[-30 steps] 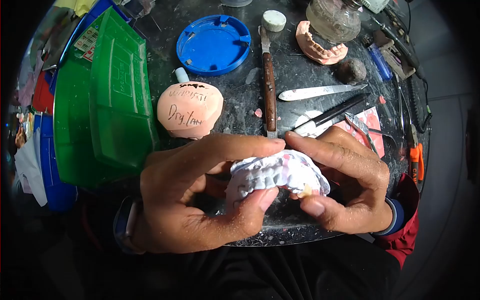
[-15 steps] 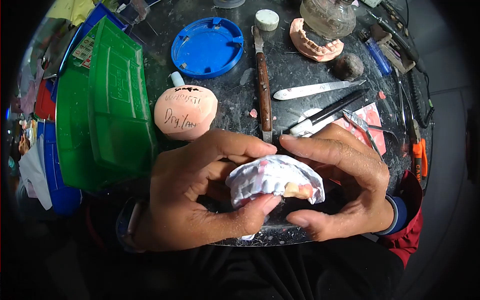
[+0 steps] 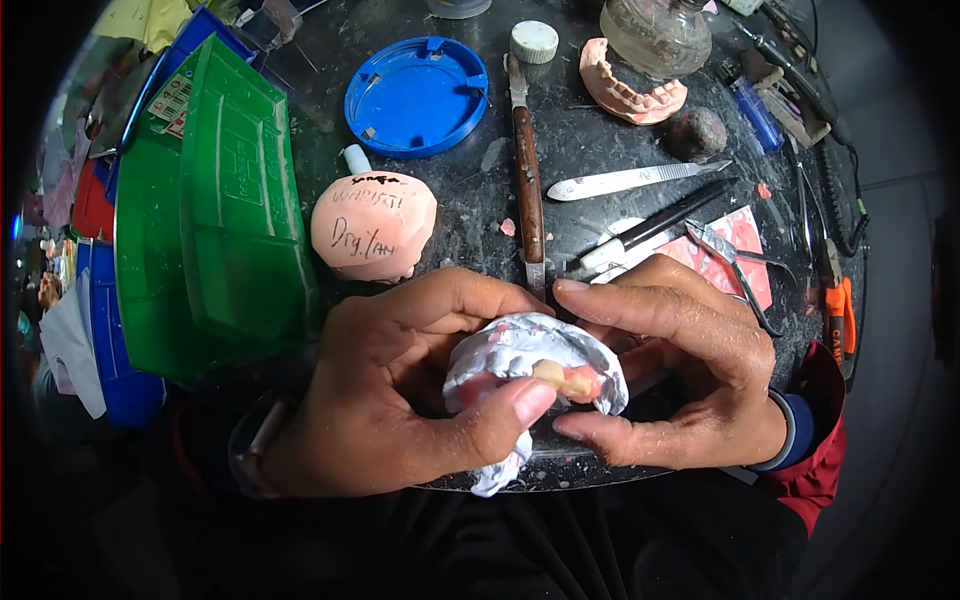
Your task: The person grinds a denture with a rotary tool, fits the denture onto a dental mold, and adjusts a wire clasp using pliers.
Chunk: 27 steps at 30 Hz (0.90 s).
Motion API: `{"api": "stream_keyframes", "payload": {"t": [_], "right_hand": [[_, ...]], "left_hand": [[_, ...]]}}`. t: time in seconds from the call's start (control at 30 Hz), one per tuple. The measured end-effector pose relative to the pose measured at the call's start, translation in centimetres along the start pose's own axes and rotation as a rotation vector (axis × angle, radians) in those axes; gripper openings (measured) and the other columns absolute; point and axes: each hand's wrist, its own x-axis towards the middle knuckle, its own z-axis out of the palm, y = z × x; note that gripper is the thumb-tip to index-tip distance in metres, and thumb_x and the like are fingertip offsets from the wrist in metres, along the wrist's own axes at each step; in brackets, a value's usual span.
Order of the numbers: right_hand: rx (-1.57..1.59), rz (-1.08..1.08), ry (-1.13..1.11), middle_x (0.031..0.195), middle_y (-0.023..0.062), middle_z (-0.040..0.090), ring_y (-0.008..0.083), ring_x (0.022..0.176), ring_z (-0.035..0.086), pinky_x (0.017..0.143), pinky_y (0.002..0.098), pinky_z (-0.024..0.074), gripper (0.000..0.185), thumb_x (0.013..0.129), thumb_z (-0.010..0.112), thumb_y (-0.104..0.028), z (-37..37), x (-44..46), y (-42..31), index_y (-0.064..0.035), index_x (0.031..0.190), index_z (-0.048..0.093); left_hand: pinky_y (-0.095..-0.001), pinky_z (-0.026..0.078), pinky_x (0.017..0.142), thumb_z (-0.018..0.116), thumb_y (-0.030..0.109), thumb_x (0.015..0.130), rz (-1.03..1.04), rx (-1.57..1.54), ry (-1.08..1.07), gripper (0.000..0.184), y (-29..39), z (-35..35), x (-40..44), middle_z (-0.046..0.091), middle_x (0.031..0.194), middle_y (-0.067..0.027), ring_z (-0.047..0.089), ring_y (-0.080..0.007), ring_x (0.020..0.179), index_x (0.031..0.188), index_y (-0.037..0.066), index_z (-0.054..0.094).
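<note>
A whitish-silver dental cast (image 3: 520, 345) with pink wax and a few yellowish teeth is at the near edge of the bench. My left hand (image 3: 420, 380) is closed on it, thumb pressed on the front near the teeth and fingers behind. A strip of the same silvery material (image 3: 502, 470) hangs below that thumb. My right hand (image 3: 690, 365) curves around the cast's right side, index finger and thumb spread apart; whether its hidden fingers touch the cast I cannot tell. Beyond the hands lie a wooden-handled knife (image 3: 528, 180) and a pink cast with handwriting (image 3: 372, 228).
A green bin (image 3: 215, 210) stands at left, a blue lid (image 3: 415, 98) behind. Rightward are a scalpel handle (image 3: 625, 181), a black-and-white marker (image 3: 655, 230), pliers (image 3: 738, 265), a pink toothed cast (image 3: 630, 88), a glass jar (image 3: 655, 35) and an orange cutter (image 3: 838, 310).
The cast has tilted and shifted slightly left in my left hand, showing more of the teeth side. The silvery strip now shows below the left thumb. My right hand has barely moved.
</note>
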Motion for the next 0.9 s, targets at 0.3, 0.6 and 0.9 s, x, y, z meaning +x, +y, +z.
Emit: {"api": "stream_keyframes", "payload": {"t": [0.3, 0.6, 0.9], "right_hand": [[-0.054, -0.154, -0.067, 0.074, 0.0082, 0.060, 0.0143, 0.064, 0.057, 0.053, 0.0229, 0.0429, 0.048, 0.059, 0.085, -0.014, -0.5, 0.1, 0.2, 0.0002, 0.100, 0.065], [0.099, -0.190, -0.051, 0.073, 0.0120, 0.060, 0.0175, 0.059, 0.060, 0.049, 0.0260, 0.0465, 0.023, 0.071, 0.072, -0.010, 0.5, -0.1, 0.0, 0.0038, 0.089, 0.067], [0.084, -0.177, -0.057, 0.072, 0.0114, 0.059, 0.0164, 0.060, 0.060, 0.049, 0.0251, 0.0464, 0.023, 0.070, 0.074, -0.008, 0.4, -0.2, -0.1, 0.0029, 0.089, 0.068]], "left_hand": [[-0.0244, 0.052, 0.049, 0.052, 0.023, 0.086, -0.452, -0.192, -0.118, 0.040, 2.7, -0.5, 0.5, 0.062, 0.084, -0.0148, 0.064, -0.0184, 0.058, 0.109, -0.009, 0.048], [-0.0241, 0.052, 0.050, 0.053, 0.021, 0.088, -0.588, -0.299, -0.230, 0.041, 2.7, -1.1, 0.6, 0.063, 0.086, -0.0169, 0.064, -0.0182, 0.060, 0.112, -0.012, 0.050], [-0.0265, 0.056, 0.056, 0.054, 0.022, 0.089, -0.591, -0.317, -0.277, 0.041, 2.1, -1.5, 0.5, 0.063, 0.087, -0.0164, 0.064, -0.0169, 0.064, 0.112, -0.012, 0.051]]}}
